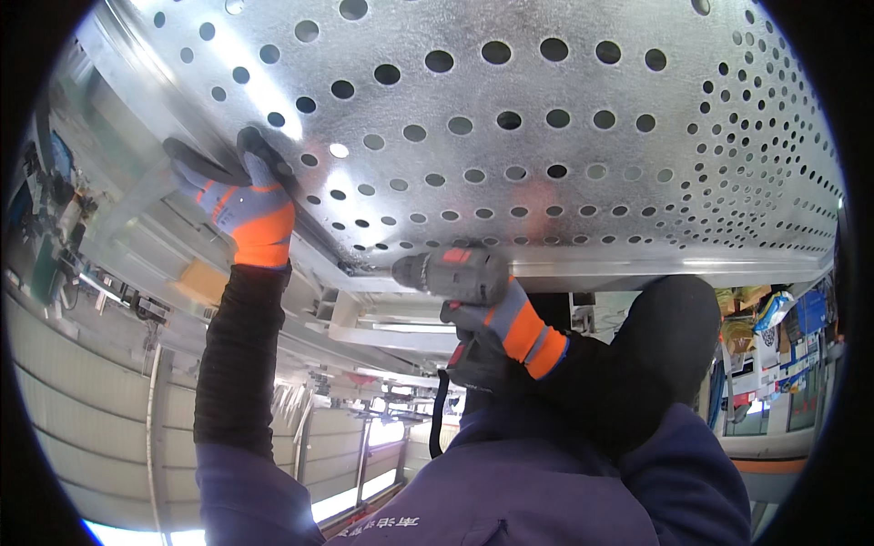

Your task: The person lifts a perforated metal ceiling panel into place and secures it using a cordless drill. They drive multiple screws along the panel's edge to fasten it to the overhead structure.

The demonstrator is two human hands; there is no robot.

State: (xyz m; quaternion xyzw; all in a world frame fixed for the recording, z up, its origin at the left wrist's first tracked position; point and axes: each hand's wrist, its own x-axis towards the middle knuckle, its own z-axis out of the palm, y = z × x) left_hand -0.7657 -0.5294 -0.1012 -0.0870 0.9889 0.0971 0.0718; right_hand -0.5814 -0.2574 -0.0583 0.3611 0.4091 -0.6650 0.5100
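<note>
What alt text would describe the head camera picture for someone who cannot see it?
A gloved right hand presses a grey cordless drill to the edge of a perforated metal panel overhead, while the gloved left hand braces the panel's rim.

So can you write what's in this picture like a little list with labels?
Big thing: shiny metal panel full of round holes, overhead
Left hand: in a grey and orange glove, pressed flat against the panel's edge
Right hand: in a matching glove, gripping a drill
Drill tip: pointing left at the panel's lower edge
Sleeves: dark, over a blue jacket
Background: metal beams and a cluttered shelf at right
</note>
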